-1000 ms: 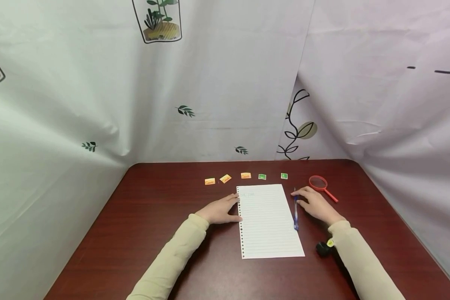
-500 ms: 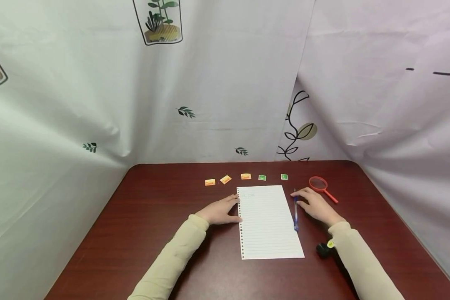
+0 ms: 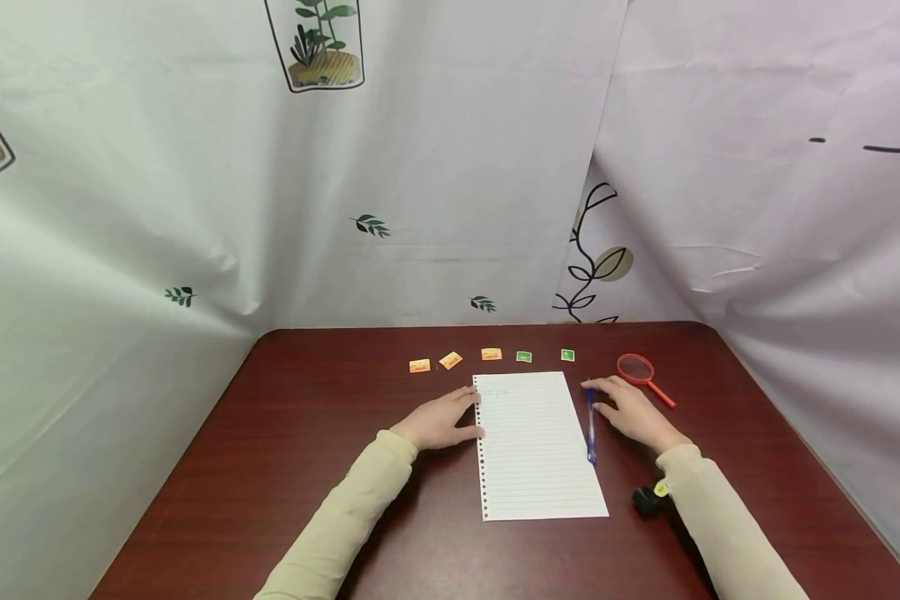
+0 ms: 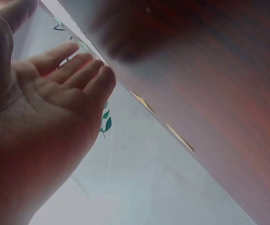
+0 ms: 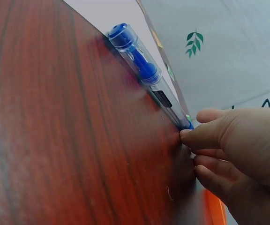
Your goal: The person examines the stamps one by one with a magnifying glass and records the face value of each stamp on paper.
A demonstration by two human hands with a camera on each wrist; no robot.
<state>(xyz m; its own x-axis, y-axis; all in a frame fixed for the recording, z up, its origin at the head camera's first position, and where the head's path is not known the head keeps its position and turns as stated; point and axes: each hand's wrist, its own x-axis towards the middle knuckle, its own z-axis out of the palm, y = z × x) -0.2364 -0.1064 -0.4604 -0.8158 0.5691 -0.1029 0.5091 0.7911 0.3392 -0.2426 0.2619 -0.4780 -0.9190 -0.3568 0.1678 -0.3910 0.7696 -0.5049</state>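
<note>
A sheet of lined loose-leaf paper [image 3: 536, 450] lies on the table, punched holes along its left edge and faint writing at its top. My left hand [image 3: 441, 419] rests at that edge, fingertips and thumb touching it, fingers loosely extended. Beside the sheet's right edge lies a clear pen with blue parts [image 3: 591, 437]. My right hand [image 3: 633, 411] rests at the pen's far end, index finger and thumb on either side. In the right wrist view the thumb touches the pen's [image 5: 146, 70] blue end. The left wrist view shows the left palm [image 4: 55, 108], holding nothing.
Along the back of the dark red table [image 3: 307, 467] lie three small orange stamp-like papers [image 3: 491, 354] and two green ones [image 3: 524, 356]. A red magnifying glass [image 3: 648, 382] lies beyond the right hand. A small black round object [image 3: 647, 501] sits by the right sleeve.
Both hands, the paper and the pen stay in place. The head view has tilted up very slightly.
</note>
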